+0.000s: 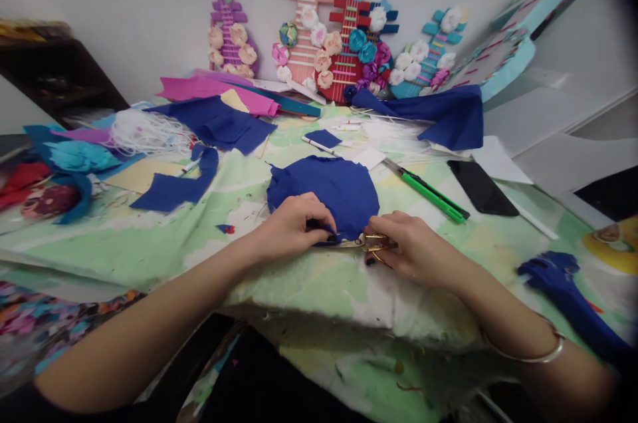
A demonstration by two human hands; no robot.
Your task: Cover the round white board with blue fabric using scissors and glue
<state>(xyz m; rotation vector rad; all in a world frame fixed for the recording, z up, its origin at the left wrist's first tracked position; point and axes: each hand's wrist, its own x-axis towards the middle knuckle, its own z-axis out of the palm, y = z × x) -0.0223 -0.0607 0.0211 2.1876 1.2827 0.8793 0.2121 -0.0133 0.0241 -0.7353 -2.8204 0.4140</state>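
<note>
A rounded dark blue piece of fabric or paper [329, 190] lies on the table in front of me. My left hand [299, 227] pinches its near edge between thumb and fingers. Gold-coloured scissors [376, 243] are held in my right hand [406, 243], their blades pointing left along the near edge of the blue piece. The blade tips are partly hidden near my left thumb. A small blue scrap with a red spot [226, 229] rests to the left of my left hand.
A green cutter [433, 195] and a black phone [482, 187] lie to the right, beyond a blue glue gun [563, 283]. White strings [149, 134] and blue offcuts [169, 191] are at left. Flower-covered guitar shapes [343, 50] stand against the wall.
</note>
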